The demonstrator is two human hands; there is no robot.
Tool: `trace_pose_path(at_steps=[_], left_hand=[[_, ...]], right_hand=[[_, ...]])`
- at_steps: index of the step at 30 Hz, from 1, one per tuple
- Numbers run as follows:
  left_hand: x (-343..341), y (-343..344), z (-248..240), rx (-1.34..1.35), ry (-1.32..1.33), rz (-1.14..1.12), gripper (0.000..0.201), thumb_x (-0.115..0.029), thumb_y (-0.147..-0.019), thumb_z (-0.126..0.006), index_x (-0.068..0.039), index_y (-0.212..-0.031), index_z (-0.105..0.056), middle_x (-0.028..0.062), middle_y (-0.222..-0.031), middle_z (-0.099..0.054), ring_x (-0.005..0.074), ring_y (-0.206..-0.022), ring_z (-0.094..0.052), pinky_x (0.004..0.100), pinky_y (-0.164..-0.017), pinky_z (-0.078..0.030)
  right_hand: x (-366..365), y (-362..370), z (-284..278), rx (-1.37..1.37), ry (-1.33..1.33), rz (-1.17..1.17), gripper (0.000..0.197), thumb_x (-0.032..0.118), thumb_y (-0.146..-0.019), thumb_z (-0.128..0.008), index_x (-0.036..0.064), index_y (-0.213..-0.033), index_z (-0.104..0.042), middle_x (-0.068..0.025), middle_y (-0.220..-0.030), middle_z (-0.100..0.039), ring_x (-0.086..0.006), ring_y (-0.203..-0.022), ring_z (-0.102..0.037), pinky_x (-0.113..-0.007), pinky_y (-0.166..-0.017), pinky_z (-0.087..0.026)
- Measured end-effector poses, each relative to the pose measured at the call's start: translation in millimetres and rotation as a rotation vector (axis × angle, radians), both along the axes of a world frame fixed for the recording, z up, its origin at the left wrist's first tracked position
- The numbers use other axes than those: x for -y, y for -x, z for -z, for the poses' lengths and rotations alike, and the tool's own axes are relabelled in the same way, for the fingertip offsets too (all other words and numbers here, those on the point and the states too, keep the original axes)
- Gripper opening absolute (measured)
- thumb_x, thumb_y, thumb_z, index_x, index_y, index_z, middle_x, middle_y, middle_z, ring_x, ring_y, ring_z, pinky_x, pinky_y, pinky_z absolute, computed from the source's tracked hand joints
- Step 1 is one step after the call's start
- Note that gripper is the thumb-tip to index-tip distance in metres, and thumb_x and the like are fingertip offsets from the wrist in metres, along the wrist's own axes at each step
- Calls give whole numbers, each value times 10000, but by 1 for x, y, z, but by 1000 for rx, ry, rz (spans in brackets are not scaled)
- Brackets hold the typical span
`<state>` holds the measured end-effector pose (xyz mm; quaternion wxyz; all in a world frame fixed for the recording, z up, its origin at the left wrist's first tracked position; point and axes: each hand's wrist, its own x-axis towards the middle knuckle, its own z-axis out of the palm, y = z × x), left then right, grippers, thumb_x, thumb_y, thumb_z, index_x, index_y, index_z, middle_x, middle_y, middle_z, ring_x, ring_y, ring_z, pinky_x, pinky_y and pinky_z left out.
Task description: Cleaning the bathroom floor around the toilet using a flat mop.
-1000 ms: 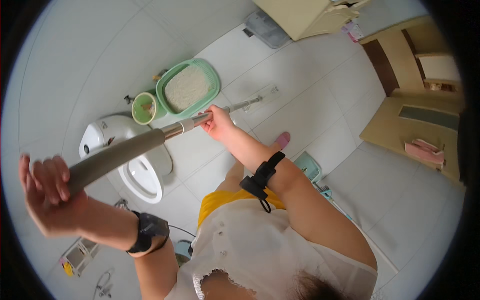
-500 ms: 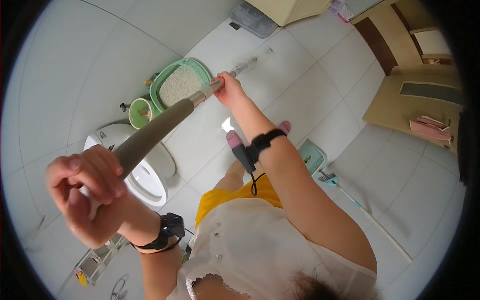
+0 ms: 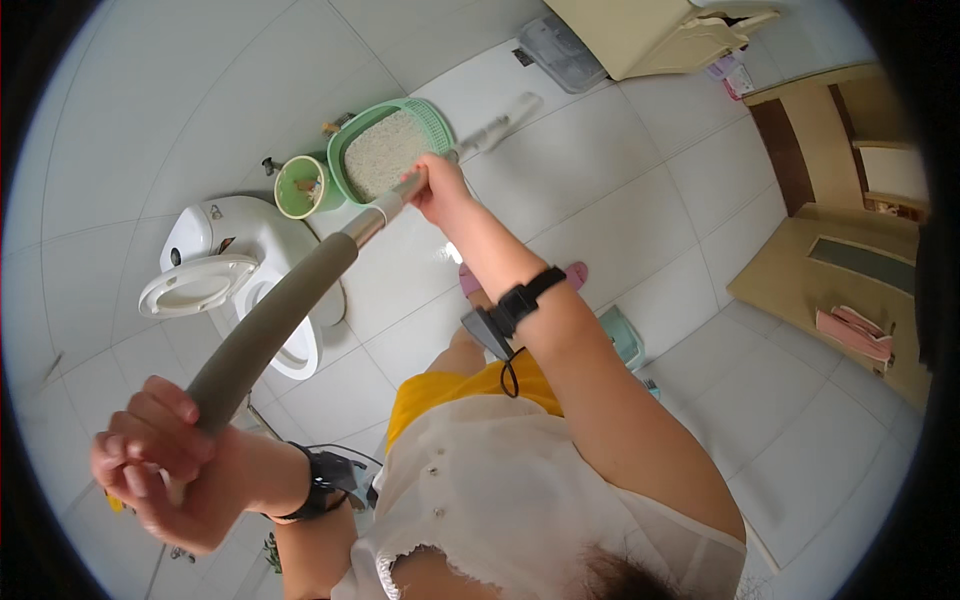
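Observation:
A long pole (image 3: pixel 285 320) with a thick grey grip and a silver shaft runs slantwise from lower left to upper middle. My left hand (image 3: pixel 165 465) is closed round its grey end. Farther down the shaft, my right hand (image 3: pixel 440 190) grips the metal part with bent fingers. Beyond that hand the pole's pale far end (image 3: pixel 515 115) reaches toward the white floor; it is blurred, so its kind cannot be made out. Just left of my right hand stands a green litter tray (image 3: pixel 437 125) full of whitish grains.
A green bin (image 3: pixel 282 195) stands beside the tray, then a white toilet (image 3: pixel 205 228) with its lid raised. Far off are a clear grey plastic box (image 3: pixel 560 52) and a cream cabinet (image 3: pixel 640 40). A teal dustpan (image 3: pixel 622 338) lies right of my feet, near a wooden door (image 3: pixel 830 270).
Both hands still hold the pole. My left hand has moved down, and the pole has swung a little. The view has shifted, showing more of the toilet and less of the dustpan.

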<state>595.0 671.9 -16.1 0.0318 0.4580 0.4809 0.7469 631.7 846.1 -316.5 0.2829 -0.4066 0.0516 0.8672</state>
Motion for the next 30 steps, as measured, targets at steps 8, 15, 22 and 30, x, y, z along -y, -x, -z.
trace_pose_path(at_steps=[8, 15, 22, 30], left_hand=[[-32, -10, 63, 35, 188, -64, 229, -98, -672, -332, 37, -811, -454, 56, -491, -369, 143, -447, -385, 343, -566, -398], [-46, 22, 22, 39, 233, 338, 330, -160, -622, -385, 41, -862, -488, 14, -500, -320, 101, -464, -317, 271, -543, -301], [-95, 36, 0, 132, 104, 603, 211, -115, -585, -370, -10, -741, -467, -7, -460, -329, 67, -414, -281, 219, -494, -274], [-87, 28, -7, -254, 63, -107, 379, -341, -795, -457, -62, -1052, -449, 115, -841, -557, 234, -779, -564, 435, -777, -437]], right_hand=[[-51, 33, 43, 184, -128, -196, 80, 60, -692, -511, 5, -734, -471, -97, -677, -522, -201, -599, -552, -298, -531, -488], [-23, -41, 18, 49, -165, -5, 108, 109, -751, -474, 3, -738, -458, -92, -736, -495, -195, -646, -528, -304, -569, -473], [43, -85, -4, -108, -17, 335, 110, 151, -777, -427, 54, -745, -388, -83, -779, -487, -190, -724, -523, -342, -670, -460], [55, -130, -47, -262, 12, 631, 99, 116, -723, -444, 25, -715, -407, -107, -729, -482, -240, -770, -513, -358, -727, -439]])
